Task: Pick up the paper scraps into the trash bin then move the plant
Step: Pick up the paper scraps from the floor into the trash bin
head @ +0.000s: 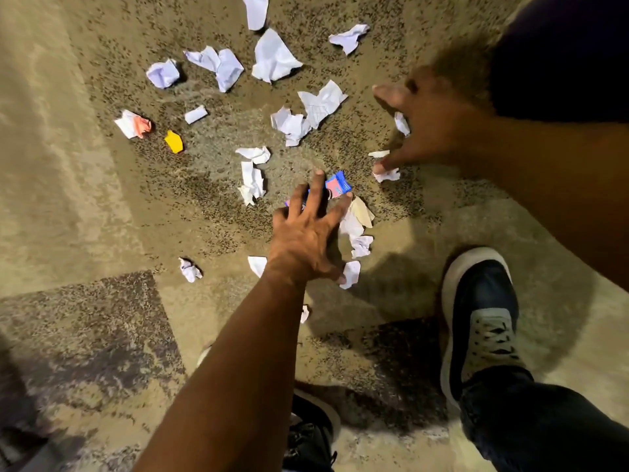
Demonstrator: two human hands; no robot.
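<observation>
Gathering was under way: the left hand [303, 240], fingers spread, was laid over a blue-and-pink printed paper scrap [337, 187]; the right hand [429, 131] (blurred, apparently splayed too) touched a small crumpled white paper scrap [388, 174]; closing both would be called for next

The print on the blue-and-pink wrapper [337, 188] is too blurred to read.

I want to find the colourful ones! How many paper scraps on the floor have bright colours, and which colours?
yellow scrap: 1
blue-and-pink scrap: 1
white-and-pink scrap: 1
Total: 3
</observation>
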